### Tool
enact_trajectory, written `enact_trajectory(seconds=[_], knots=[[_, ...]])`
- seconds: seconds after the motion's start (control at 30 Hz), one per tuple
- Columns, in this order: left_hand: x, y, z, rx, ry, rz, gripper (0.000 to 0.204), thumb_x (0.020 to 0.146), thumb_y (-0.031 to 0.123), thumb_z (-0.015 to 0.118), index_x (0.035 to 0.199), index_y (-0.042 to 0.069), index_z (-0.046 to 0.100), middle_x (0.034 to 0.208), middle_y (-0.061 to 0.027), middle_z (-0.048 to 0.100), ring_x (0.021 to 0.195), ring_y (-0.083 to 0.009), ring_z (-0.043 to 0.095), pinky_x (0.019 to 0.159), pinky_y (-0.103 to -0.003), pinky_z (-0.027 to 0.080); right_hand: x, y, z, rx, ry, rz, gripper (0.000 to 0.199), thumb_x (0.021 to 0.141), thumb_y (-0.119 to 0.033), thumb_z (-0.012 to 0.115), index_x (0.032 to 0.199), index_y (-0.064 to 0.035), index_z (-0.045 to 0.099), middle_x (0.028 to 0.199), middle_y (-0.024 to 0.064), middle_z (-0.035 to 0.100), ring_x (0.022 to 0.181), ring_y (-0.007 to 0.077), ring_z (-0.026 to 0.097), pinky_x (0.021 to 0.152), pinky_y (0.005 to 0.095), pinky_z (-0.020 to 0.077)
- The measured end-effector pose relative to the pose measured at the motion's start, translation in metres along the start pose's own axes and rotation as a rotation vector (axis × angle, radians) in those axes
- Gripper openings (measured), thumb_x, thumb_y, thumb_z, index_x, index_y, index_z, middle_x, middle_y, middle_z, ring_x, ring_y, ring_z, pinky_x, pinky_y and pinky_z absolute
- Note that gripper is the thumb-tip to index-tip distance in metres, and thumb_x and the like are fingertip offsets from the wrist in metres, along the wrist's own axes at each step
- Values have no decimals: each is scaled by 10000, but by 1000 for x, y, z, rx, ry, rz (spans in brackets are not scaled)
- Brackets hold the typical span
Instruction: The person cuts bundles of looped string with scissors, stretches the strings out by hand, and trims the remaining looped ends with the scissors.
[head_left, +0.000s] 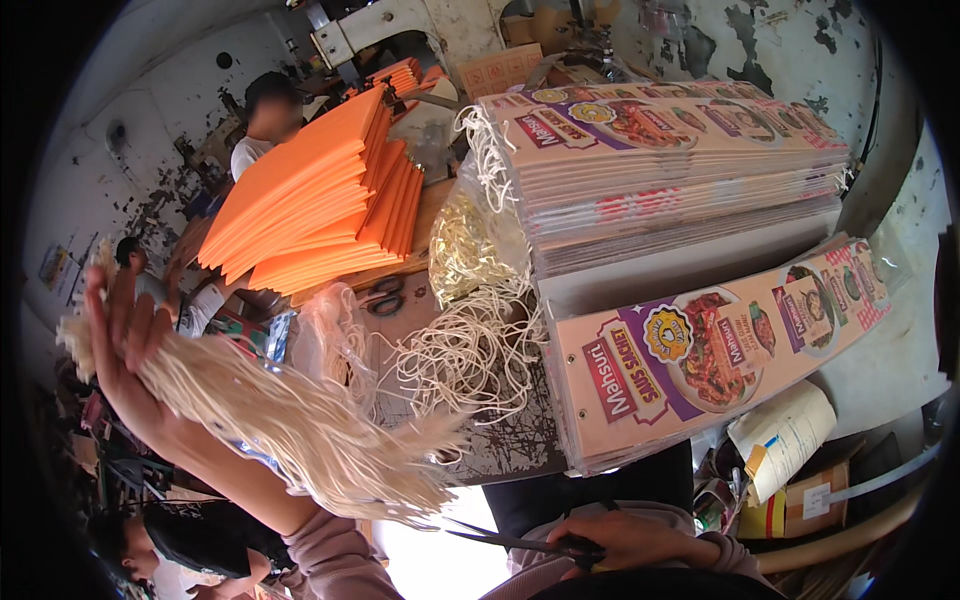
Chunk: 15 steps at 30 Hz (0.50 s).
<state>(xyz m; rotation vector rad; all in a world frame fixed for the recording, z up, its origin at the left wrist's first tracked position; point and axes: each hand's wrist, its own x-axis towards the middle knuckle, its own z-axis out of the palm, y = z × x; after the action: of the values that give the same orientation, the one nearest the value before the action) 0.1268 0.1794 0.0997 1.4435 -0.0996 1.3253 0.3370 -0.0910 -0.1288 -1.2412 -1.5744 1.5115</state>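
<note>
My left hand [125, 345] is raised at the far left, its fingers wrapped round one end of a thick bundle of cream cords [290, 410]. The bundle slants down to the right, and its frayed loose ends hang near the table's front edge. Low in the middle, close to my body, my right hand [635, 540] grips a pair of scissors [500, 538] by the black handles. Their blades point left, just below the cord ends and apart from them. On the table, a tangled heap of cream cord [465, 350] lies beyond the bundle.
Tall stacks of printed cardboard pieces [680, 190] fill the right side, one stack [720, 350] nearer me. Orange folded sheets [310, 190] stand behind. A bag of gold ties [465, 245] and second scissors [383, 297] lie between. Other people [265, 120] are at the left.
</note>
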Motion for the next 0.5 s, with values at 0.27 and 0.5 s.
enact_trajectory(seconds=[0.27, 0.5], knots=[[42, -6, -23, 715, 155, 100, 233, 848, 191, 463, 985, 7, 508, 593, 50, 302, 485, -18, 258, 437, -172, 227, 11, 16, 8, -66, -39, -48, 353, 738, -272, 593, 1000, -99, 432, 777, 88, 537, 697, 221, 526, 630, 321, 385], [-58, -182, 10, 1232, -685, 0, 455, 586, -56, 505, 1034, 6, 457, 764, -160, 540, 754, -265, 549, 690, -337, 430, 11, 15, 4, -131, -103, 28, 408, 732, -317, 598, 1027, -96, 423, 813, 119, 546, 752, 261, 534, 663, 349, 398]])
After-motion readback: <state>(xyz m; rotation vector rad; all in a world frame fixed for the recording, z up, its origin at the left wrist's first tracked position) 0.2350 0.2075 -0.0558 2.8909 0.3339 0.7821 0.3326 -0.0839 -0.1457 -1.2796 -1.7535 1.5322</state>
